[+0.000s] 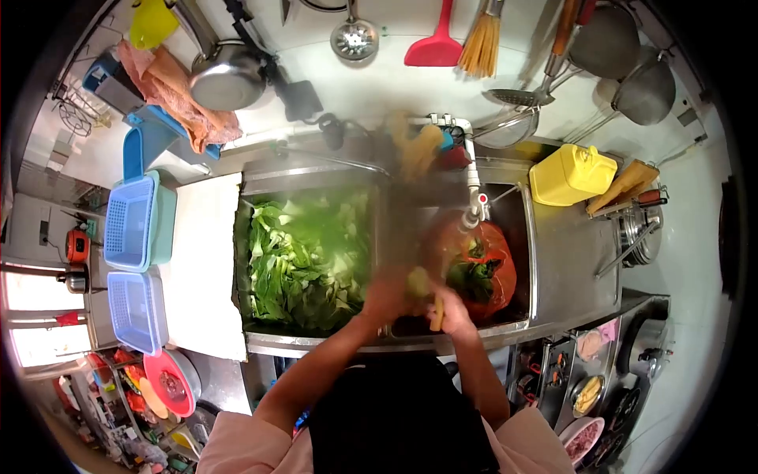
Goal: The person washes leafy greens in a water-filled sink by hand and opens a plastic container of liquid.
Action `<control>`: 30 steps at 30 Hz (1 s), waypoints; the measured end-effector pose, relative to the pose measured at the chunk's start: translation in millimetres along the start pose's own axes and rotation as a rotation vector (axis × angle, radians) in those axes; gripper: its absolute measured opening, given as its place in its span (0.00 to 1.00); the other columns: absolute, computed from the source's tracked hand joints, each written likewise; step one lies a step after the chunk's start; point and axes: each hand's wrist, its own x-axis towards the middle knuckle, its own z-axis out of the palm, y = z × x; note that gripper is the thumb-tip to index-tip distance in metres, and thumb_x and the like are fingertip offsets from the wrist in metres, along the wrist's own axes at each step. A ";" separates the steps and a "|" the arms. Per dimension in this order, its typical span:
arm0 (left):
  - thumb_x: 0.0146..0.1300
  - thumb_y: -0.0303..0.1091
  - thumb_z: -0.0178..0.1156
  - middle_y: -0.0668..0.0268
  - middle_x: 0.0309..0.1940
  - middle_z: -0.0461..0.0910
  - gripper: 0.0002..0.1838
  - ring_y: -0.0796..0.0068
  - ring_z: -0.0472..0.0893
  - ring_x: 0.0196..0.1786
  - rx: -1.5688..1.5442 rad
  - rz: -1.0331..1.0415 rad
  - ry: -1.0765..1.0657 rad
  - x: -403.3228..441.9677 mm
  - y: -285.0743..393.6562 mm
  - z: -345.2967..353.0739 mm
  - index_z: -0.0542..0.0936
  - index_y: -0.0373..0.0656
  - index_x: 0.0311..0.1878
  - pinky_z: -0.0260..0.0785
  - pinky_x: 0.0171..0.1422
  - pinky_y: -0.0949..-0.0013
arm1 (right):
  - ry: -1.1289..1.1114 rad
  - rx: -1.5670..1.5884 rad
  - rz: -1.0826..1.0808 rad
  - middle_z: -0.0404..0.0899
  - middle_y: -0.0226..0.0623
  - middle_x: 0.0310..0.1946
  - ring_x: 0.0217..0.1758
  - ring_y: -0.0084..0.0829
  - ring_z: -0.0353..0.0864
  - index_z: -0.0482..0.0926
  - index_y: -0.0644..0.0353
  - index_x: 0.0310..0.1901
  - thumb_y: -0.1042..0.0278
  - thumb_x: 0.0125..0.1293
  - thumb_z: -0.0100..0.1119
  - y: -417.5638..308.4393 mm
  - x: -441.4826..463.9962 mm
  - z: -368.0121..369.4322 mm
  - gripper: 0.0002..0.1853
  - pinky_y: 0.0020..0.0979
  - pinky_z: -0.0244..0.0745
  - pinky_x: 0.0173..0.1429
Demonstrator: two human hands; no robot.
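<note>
Greens (304, 272) already heap the left basin (308, 342) — a big pile — with leaves (470, 279) still left in the red bag (500, 251), right basin (531, 265). The right hand (455, 310) curls closed round a yellow handle (437, 313); the left hand (384, 297) is a blur — its grip I can't tell.

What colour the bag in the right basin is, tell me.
The bag is orange-red, showing best in the head view, the only one.

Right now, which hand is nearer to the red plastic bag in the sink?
Right: the right hand is beside the red plastic bag, the left hand farther left.
</note>
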 end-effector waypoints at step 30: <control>0.41 0.49 0.76 0.54 0.44 0.75 0.42 0.58 0.78 0.48 0.569 0.009 -0.144 15.0 -99.8 56.5 0.66 0.35 0.54 0.77 0.48 0.63 | 0.338 -1.336 -0.564 0.79 0.58 0.33 0.33 0.59 0.78 0.69 0.71 0.52 0.44 0.75 0.34 122.7 42.2 4.0 0.31 0.53 0.76 0.37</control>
